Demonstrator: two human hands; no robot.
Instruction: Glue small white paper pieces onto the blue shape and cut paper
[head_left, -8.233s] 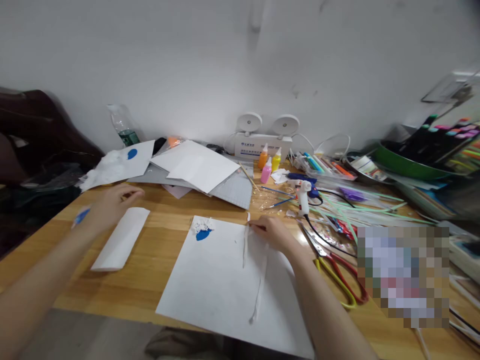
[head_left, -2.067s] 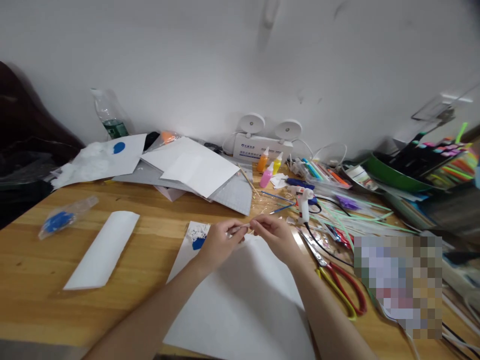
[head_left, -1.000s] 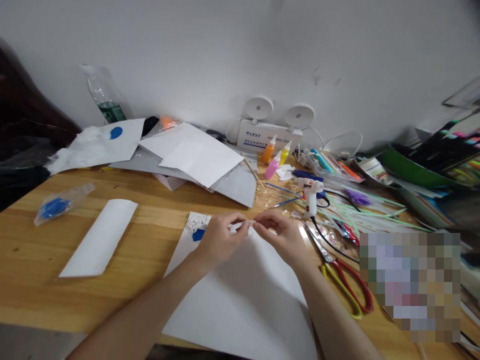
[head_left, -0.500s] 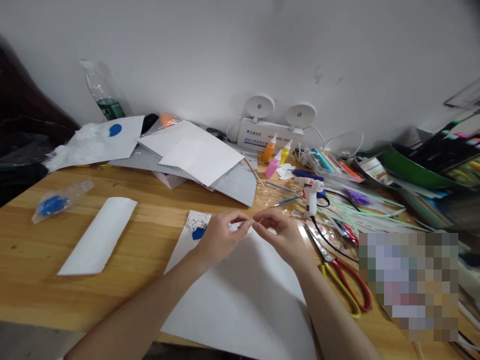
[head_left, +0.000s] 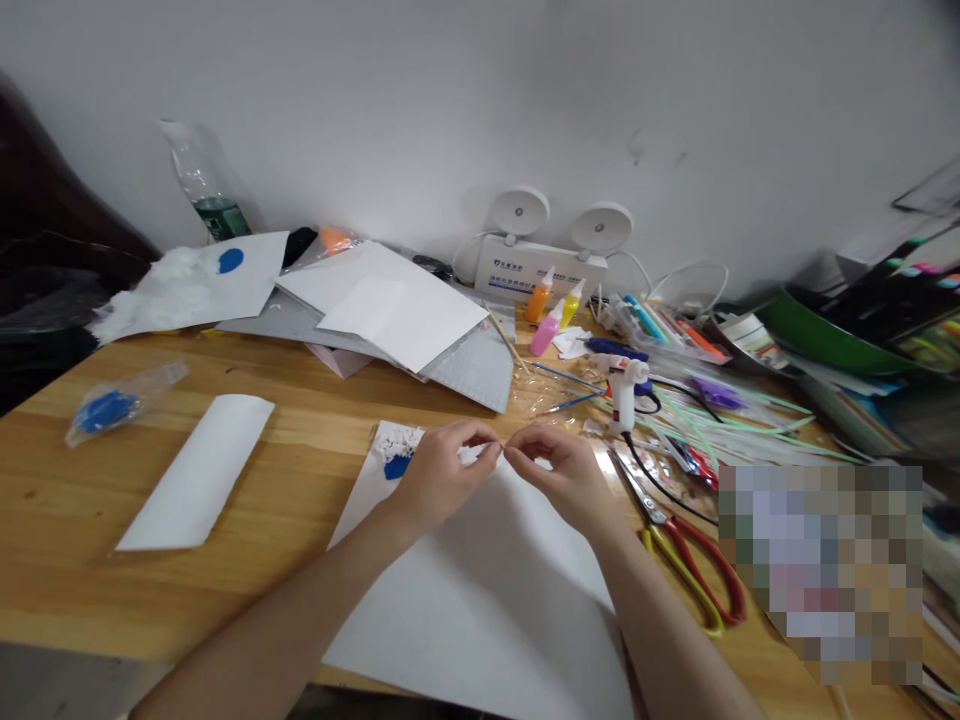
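Observation:
My left hand (head_left: 439, 470) and my right hand (head_left: 559, 470) meet fingertip to fingertip over a large white sheet (head_left: 480, 600) on the wooden table (head_left: 315, 440). Both pinch a small white strip (head_left: 474, 454) between thumb and fingers; most of it is hidden by the fingers. A blue paint blob with white crumbs (head_left: 396, 455) sits at the sheet's top left corner, just left of my left hand.
A folded white paper (head_left: 199, 482) and a bag of blue material (head_left: 112, 405) lie left. Scissors with red and yellow handles (head_left: 679, 560), a white glue gun (head_left: 622, 390), paint bottles (head_left: 546, 310), straws and markers crowd the right. Stacked papers (head_left: 390, 315) lie behind.
Since eight seconds ago my left hand left the folded paper and joined the right, lifting the white strip off the sheet. Over the last second the hands barely moved.

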